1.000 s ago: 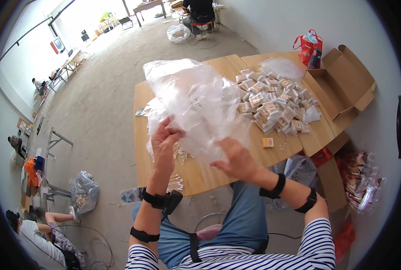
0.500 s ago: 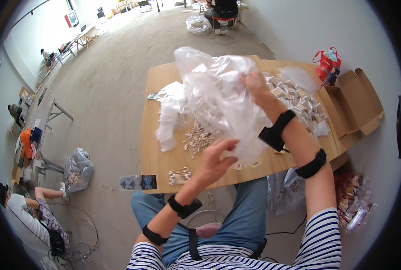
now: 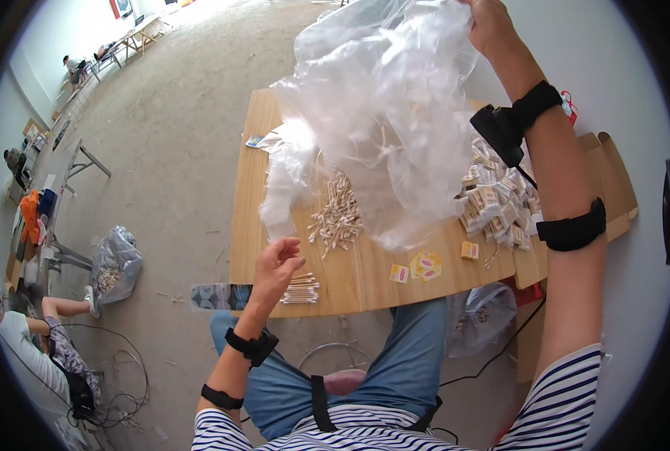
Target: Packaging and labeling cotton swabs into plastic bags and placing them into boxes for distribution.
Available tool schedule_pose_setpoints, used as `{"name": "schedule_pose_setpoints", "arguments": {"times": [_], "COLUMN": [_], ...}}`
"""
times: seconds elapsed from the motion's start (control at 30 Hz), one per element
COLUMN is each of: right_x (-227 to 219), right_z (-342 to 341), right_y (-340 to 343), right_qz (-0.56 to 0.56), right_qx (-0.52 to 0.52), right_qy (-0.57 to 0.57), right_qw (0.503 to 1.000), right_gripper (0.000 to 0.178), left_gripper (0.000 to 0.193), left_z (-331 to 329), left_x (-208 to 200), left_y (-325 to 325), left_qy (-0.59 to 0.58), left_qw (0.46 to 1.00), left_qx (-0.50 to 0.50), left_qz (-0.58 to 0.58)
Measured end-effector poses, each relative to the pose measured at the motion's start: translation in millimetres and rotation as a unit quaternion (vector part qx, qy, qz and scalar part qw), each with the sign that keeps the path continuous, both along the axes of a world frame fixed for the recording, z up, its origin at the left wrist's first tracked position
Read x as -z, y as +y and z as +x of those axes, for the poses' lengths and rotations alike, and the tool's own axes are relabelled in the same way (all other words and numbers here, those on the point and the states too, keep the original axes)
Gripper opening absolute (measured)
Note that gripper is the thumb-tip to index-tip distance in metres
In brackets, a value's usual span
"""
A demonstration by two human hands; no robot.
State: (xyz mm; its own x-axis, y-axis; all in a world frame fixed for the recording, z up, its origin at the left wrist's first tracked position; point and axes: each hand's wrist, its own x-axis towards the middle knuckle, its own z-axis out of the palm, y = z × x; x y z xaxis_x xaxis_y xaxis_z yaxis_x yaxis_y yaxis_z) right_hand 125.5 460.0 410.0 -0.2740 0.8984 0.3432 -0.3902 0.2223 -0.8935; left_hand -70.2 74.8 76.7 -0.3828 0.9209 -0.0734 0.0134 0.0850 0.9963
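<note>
My right hand [image 3: 491,27] is raised at the top right, its fingers closed on the edge of a large clear plastic bag [image 3: 395,98]. The bag hangs crumpled over the middle of the table, its lower end near the wood. My left hand [image 3: 276,264] holds nothing; its fingers are loosely bent, with thumb and forefinger apart. Just beside it lies a neat row of cotton swabs [image 3: 300,289]. A loose heap of cotton swabs [image 3: 336,214] lies further in, partly behind the bag. White plastic packaging [image 3: 281,203] rests left of the heap.
Many small filled boxes [image 3: 500,203] are piled on the table's right side. Yellow-and-white cards [image 3: 425,267] and one small yellow box [image 3: 469,250] lie near the front edge. An open cardboard carton [image 3: 613,177] stands at the right. Bags of swabs [image 3: 117,263] sit on the floor.
My right hand has lifted the plastic bag up and away from me, uncovering the cards near the front edge. My left hand has moved left, away from the bag, toward the swab row.
</note>
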Motion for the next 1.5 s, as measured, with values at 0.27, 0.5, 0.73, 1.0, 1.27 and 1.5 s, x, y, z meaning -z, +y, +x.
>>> {"name": "schedule_pose_setpoints", "arguments": {"times": [0.27,0.5,0.73,1.0,1.27,1.5], "right_x": [-29.3,-52.0,36.5,71.4,125.8,201.2], "right_z": [6.3,18.4,-9.7,18.4,71.3,32.0], "right_y": [-12.7,-11.5,-82.3,-156.9,-57.8,-23.2], "right_qz": [0.025,0.140,0.405,0.199,0.046,0.006], "right_qx": [-0.058,-0.178,-0.133,-0.362,-0.049,-0.071], "right_qy": [0.084,0.057,-0.167,-0.280,-0.551,-0.589], "right_qw": [0.994,0.972,0.889,0.867,0.832,0.805], "right_gripper": [0.029,0.026,0.020,0.048,0.093,0.063], "left_gripper": [0.048,0.073,0.077,0.073,0.073,0.073], "left_z": [-6.6,-31.3,-34.7,-28.8,-73.7,-95.8], "left_x": [-16.0,-62.5,-154.4,-125.5,-74.8,-66.1], "left_y": [29.5,112.3,163.0,121.6,93.4,96.7], "left_qy": [0.041,-0.015,-0.145,-0.096,-0.318,-0.363], "left_qw": [0.999,0.994,0.970,0.985,0.945,0.927], "left_qx": [-0.011,-0.033,0.054,0.019,0.065,0.091], "left_qz": [-0.009,0.105,0.189,0.142,0.041,0.015]}}
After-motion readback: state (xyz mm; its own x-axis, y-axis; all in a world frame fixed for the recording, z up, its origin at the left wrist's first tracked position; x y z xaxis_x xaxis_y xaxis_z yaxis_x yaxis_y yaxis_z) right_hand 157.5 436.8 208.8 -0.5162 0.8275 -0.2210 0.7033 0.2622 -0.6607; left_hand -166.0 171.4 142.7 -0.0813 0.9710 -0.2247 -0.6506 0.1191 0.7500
